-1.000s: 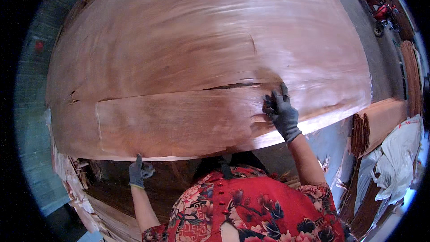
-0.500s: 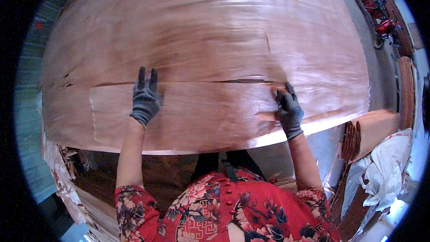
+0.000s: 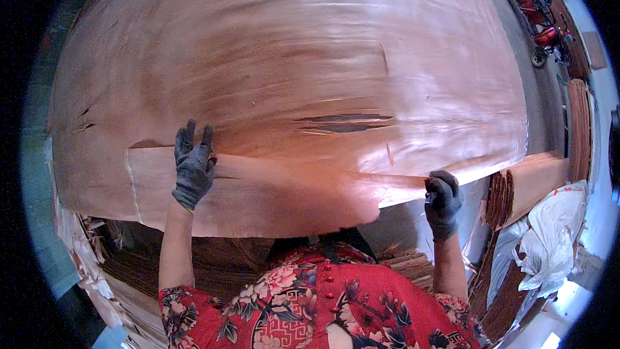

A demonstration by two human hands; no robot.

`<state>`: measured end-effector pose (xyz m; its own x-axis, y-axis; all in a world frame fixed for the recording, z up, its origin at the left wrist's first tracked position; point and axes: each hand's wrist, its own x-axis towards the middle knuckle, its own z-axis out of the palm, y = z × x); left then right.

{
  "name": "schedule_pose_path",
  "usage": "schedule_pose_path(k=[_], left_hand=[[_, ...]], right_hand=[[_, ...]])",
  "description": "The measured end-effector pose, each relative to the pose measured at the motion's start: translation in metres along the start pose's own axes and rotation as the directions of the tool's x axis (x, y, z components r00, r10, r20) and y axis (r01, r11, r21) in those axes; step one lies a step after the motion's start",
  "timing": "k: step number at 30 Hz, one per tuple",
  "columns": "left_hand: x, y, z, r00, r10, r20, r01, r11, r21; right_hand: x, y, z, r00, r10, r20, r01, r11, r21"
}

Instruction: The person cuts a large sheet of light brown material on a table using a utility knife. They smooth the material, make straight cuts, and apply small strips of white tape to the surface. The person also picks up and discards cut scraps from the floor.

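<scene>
Hands (image 3: 194, 171) (image 3: 443, 205) touch a veneer strip (image 3: 278, 197), left loosely splayed, right clenched on its end, near stacked sheets (image 3: 535, 184) and crumpled plastic (image 3: 552, 229).

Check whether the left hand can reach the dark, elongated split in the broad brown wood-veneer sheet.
Likely yes: the grey-gloved left hand is left of the split, with only bare veneer sheet apparently between them.

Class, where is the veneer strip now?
Lower centre, head view: the veneer strip lies along the near edge of the larger veneer sheet, its right end in the right hand.
</scene>
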<state>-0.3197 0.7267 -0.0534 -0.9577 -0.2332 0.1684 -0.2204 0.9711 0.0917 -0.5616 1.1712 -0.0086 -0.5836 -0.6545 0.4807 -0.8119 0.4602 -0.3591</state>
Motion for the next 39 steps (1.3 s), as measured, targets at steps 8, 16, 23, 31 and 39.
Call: schedule_pose_path(k=[8,16,23,31,39], left_hand=[[0.025,0.016,-0.002,0.969,-0.243,0.04,0.245,0.933,-0.266],[0.056,0.003,0.029,0.942,-0.333,0.045,0.331,0.895,-0.298],[0.069,0.003,0.049,0.937,-0.336,-0.095,0.318,0.933,-0.165],[0.051,0.036,0.052,0.868,-0.422,-0.263,0.449,0.892,0.051],[0.024,0.059,0.077,0.936,-0.295,-0.19,0.298,0.954,-0.013]], right_hand=[[0.049,0.064,0.02,0.989,0.148,-0.013,-0.148,0.982,-0.115],[0.088,0.099,0.067,0.96,0.259,0.107,-0.225,0.939,-0.261],[0.096,0.115,0.078,0.918,0.348,0.188,-0.279,0.907,-0.314],[0.093,0.026,0.062,0.837,0.349,0.421,-0.518,0.754,0.404],[0.093,-0.1,0.121,0.395,0.187,0.899,-0.918,0.057,0.392]])
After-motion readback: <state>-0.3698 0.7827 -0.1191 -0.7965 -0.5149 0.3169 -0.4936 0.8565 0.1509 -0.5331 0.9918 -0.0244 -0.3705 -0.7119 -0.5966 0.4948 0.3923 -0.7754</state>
